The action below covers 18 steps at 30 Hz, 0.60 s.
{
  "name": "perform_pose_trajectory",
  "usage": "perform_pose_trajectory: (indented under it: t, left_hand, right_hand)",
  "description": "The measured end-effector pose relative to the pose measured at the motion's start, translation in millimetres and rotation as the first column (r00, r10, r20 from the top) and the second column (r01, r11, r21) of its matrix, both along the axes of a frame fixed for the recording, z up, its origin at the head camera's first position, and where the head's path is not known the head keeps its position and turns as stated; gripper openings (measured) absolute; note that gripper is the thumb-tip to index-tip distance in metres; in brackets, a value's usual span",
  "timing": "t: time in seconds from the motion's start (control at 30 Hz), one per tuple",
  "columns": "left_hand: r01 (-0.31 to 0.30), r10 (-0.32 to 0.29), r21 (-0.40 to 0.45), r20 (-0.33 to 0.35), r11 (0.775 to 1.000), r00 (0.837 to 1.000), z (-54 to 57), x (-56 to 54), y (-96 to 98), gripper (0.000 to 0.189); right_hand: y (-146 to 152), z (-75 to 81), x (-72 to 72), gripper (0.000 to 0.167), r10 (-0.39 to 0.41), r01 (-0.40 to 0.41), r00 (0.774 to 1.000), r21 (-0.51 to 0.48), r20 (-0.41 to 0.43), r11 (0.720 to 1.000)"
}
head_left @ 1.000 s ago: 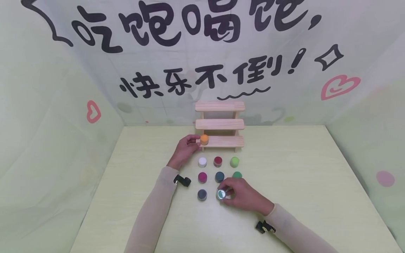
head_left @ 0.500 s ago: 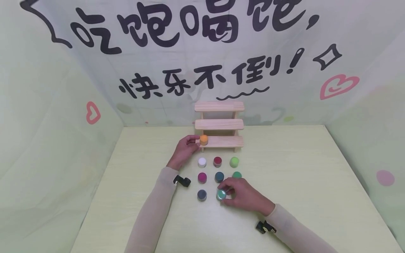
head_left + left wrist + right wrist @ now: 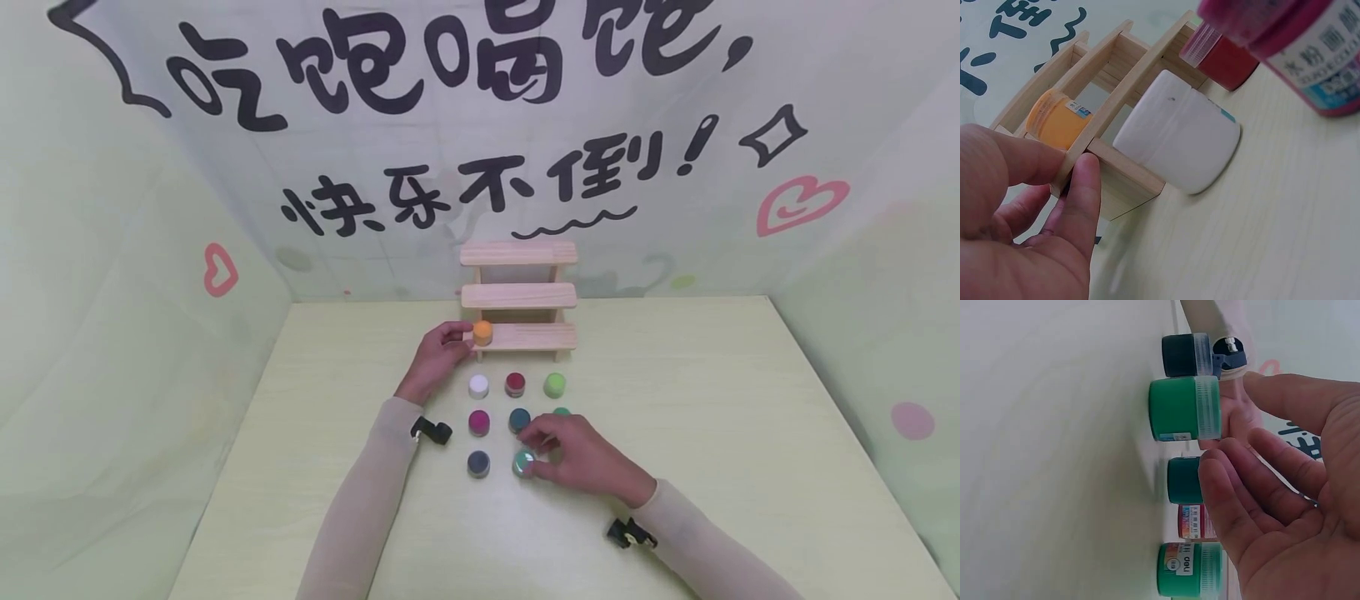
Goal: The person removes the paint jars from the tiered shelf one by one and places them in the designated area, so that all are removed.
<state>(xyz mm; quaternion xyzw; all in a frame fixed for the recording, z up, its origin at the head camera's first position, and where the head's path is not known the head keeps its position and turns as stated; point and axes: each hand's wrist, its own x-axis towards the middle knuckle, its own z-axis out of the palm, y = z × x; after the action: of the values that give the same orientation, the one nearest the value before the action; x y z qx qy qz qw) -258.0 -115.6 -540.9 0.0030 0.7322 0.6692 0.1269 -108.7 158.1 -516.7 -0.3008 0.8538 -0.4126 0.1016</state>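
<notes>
In the head view my left hand [image 3: 437,360] is at the left end of the lowest step of a small wooden stand [image 3: 519,295]. An orange paint jar [image 3: 482,332] stands on that step, right by the fingers. The left wrist view shows the end of the step board [image 3: 1071,164] pinched between thumb and finger. My right hand [image 3: 592,461] is around a teal-green paint jar [image 3: 522,465] on the table. In the right wrist view its spread thumb and fingers stand apart from this green jar [image 3: 1175,409].
Between stand and right hand, several more paint jars form rows: white [image 3: 478,387], dark red [image 3: 515,384], light green [image 3: 555,385], magenta [image 3: 479,422], dark teal [image 3: 519,421] and dark blue [image 3: 478,464]. Another green jar [image 3: 561,412] is partly hidden by the right hand. A printed cloth [image 3: 360,267] hangs behind.
My right hand has loosened from the teal-green jar, its fingers lifting away and upward while the jar stays in place. The left hand keeps its spot at the stand.
</notes>
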Motion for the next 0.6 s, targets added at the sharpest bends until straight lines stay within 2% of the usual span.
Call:
perform_pose_trajectory:
  t: [0.2,0.4,0.6]
  left_hand:
    - [-0.002,0.002,-0.002,0.004,1.000,1.000,-1.0,-0.9,-0.3,0.038]
    - [-0.025,0.025,-0.021,0.003,0.999,1.000,0.0,-2.2,1.2,0.037]
    - [-0.017,0.017,-0.017,0.011,1.000,1.000,-0.3,-2.0,0.7,0.038]
  right_hand:
    - [-1,7.7,-6.4,0.031,0.008,-0.007,1.000,-0.046,0.019,0.999]
    - [-2,16.4,-14.9,0.031,-0.028,0.029,0.999,-0.042,0.016,0.999]
    - [-3,19.6,-26.9,0.030,-0.052,0.053,0.999,-0.064,0.011,0.997]
